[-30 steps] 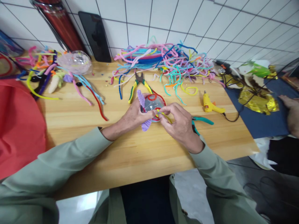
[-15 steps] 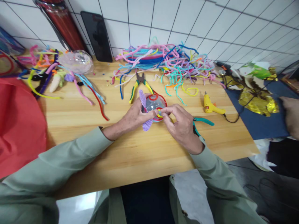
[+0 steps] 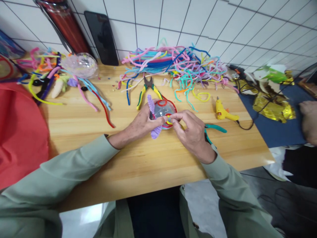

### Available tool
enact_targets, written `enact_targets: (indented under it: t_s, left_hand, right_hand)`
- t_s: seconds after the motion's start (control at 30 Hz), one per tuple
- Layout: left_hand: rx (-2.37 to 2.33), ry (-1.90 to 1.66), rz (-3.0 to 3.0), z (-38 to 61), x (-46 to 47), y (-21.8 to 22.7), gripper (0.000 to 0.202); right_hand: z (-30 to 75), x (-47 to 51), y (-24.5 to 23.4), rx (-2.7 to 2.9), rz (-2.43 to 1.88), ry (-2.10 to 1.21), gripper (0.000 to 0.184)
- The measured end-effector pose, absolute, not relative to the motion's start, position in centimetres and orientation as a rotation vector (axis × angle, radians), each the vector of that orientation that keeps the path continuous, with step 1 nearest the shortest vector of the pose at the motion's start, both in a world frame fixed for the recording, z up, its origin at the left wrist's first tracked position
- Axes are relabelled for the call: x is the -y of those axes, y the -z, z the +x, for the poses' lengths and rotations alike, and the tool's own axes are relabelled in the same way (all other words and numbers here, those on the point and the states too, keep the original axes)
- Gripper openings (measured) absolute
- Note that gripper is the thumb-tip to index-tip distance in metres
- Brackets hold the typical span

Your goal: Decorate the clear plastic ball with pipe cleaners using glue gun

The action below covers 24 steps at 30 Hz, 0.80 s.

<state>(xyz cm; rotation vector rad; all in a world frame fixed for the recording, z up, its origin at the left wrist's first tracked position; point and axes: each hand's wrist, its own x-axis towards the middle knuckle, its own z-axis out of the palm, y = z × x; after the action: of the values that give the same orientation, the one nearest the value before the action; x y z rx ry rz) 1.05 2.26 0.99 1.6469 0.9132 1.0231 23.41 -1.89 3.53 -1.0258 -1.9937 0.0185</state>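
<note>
My left hand (image 3: 146,121) grips a clear plastic ball (image 3: 160,113) from its left side, thumb across the near face. Red pipe-cleaner rings and a red band decorate the ball, and a purple fuzzy strip (image 3: 156,133) sticks out past my left fingers. My right hand (image 3: 189,130) is at the ball's right side, finger and thumb pinched on a small piece (image 3: 169,119) by the lower ring, which has yellow in it. What that piece is cannot be made out. Yellow-green cutting pliers (image 3: 149,86) lie just beyond the ball; teal-handled pliers (image 3: 216,128) lie partly behind my right hand.
Heaped pipe cleaners (image 3: 170,62) lie along the wall. A yellow glue gun (image 3: 223,111) with a cord lies to the right. At the left are a red cloth (image 3: 22,132), a phone (image 3: 102,39) and a red flask (image 3: 65,28). Another person's hand (image 3: 309,120) rests at the far right.
My hands and the ball stay almost in place. At the far right edge, the other person's hand has shifted slightly.
</note>
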Motion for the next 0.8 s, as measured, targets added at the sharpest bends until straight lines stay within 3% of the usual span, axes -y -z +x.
enact_targets:
  t_s: [0.8]
  left_hand:
    - [-0.897,-1.037,1.673,1.08,-2.40,-0.93,0.067]
  right_hand:
    - [23.62,1.71,-3.39,1.980,-1.016,-0.020,0.015]
